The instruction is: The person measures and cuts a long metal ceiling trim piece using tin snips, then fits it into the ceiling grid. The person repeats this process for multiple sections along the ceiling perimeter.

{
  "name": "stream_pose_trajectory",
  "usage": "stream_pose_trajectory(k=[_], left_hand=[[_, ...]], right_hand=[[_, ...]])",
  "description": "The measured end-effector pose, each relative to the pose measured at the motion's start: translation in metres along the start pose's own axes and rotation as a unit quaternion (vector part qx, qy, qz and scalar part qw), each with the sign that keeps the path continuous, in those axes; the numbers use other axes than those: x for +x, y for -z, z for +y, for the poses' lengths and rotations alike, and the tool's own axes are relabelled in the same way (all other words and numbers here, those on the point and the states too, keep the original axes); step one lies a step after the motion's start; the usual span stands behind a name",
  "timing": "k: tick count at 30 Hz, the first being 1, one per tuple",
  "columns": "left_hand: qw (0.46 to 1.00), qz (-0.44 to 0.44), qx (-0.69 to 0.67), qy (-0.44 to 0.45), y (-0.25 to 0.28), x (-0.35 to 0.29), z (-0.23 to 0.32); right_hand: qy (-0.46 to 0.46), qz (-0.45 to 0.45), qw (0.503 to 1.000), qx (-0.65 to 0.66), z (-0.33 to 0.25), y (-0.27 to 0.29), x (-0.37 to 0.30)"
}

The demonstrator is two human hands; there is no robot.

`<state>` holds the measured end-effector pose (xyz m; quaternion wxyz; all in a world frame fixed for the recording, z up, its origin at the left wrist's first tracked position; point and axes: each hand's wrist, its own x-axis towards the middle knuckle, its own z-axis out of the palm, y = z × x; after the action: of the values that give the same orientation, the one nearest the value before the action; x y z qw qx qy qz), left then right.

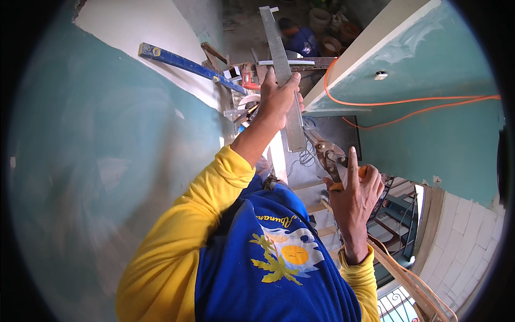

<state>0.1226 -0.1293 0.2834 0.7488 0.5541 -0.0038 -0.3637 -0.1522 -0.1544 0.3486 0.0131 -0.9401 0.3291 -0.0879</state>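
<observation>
My left hand (278, 101) is closed around a long grey metal channel (294, 129), gripping it near its middle. The channel stands nearly upright in the picture, leaning a little, with its near end beside the jaws of a pair of tin snips (326, 152). Those snips have worn metal jaws and orange grips, and my right hand (355, 197) is wrapped round the grips with the index finger stretched out. A small gap shows between the snips and the channel. My right palm and part of the grips are hidden.
A blue spirit level (185, 65) leans by the left wall, near a red power drill (248, 79) on a cluttered plank. Orange cord (407, 101) runs across the right wall. Below are ladder rungs (326, 231). Another person (303, 42) crouches near buckets (319, 20) farther off.
</observation>
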Motion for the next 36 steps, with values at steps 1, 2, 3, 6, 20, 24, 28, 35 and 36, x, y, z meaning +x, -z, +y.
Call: stream_pose_trajectory(k=[1,2,3,6,20,24,28,35,36], left_hand=[[1.0,0.012,0.01,-0.002,-0.003,-0.002,0.001],[1.0,0.009,0.009,-0.003,-0.004,-0.002,0.002],[1.0,0.007,0.008,-0.004,-0.005,-0.002,0.003],[1.0,-0.002,-0.004,0.007,-0.005,0.0,0.001],[0.993,-0.088,0.052,0.056,-0.01,-0.008,-0.001],[0.984,-0.148,0.057,0.083,-0.006,-0.009,-0.005],[0.971,-0.176,0.02,0.16,-0.009,-0.012,-0.011],[0.946,-0.149,-0.127,0.26,0.008,0.012,-0.047],[0.944,-0.155,-0.132,0.258,0.008,0.013,-0.052]], right_hand=[[-0.003,0.004,1.0,0.0,0.0,-0.001,0.0],[-0.005,0.008,1.0,0.0,0.001,-0.002,0.001],[-0.007,0.012,1.0,0.0,0.002,-0.003,0.001],[-0.01,0.02,1.0,0.013,0.006,-0.008,-0.001],[-0.003,-0.097,0.987,0.127,0.037,0.002,0.012],[0.005,-0.167,0.969,0.181,0.051,0.004,0.016],[0.069,-0.153,0.967,0.193,0.059,-0.003,0.016],[-0.035,-0.142,0.949,0.279,0.04,-0.034,-0.008],[-0.044,-0.146,0.949,0.275,0.039,-0.035,-0.01]])
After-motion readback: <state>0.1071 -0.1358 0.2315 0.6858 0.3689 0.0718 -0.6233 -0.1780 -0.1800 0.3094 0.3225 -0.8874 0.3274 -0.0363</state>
